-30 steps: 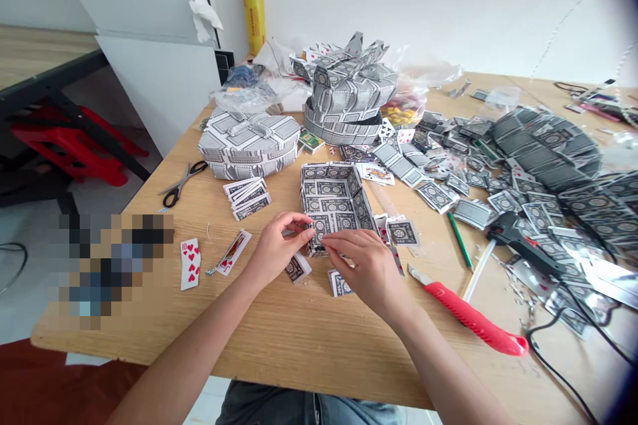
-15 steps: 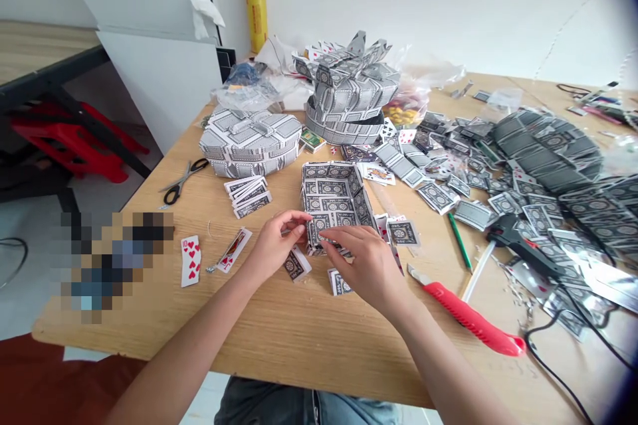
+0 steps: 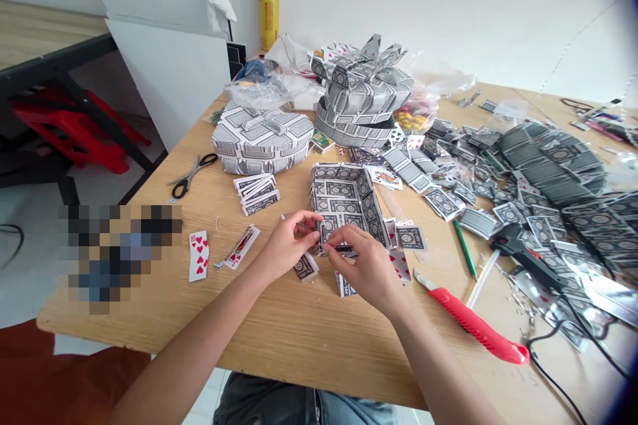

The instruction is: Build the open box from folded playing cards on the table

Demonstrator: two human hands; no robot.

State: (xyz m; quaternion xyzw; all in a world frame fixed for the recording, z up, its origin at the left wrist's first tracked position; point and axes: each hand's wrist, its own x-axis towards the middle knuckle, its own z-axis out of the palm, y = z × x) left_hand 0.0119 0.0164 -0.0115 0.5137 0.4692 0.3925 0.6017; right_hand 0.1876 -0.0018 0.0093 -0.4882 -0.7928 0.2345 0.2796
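Since prev. frame, R hand (image 3: pixel 366 260) fingers drawn closer at near wall of card box (image 3: pixel 343 194), mid-bench (image 3: pixel 269 339), back from front edge. L hand (image 3: pixel 289 244) fingers pinch near-L corner; R grip can't tell. Prob. light, springy, creasable; hold corners.

The single camera sits on the head of the person and looks forward and down over the near edge of the wooden table (image 3: pixel 279 345). The jeans (image 3: pixel 299 405) appear at the bottom, and the white wall (image 3: pixel 448 6) fills the upper part. The view is wide and rather near: the left hand (image 3: pixel 286 242), the right hand (image 3: pixel 363 255) and the playing-card box (image 3: pixel 341 174) lie close to the centre. A dark curve cuts the corners at right.
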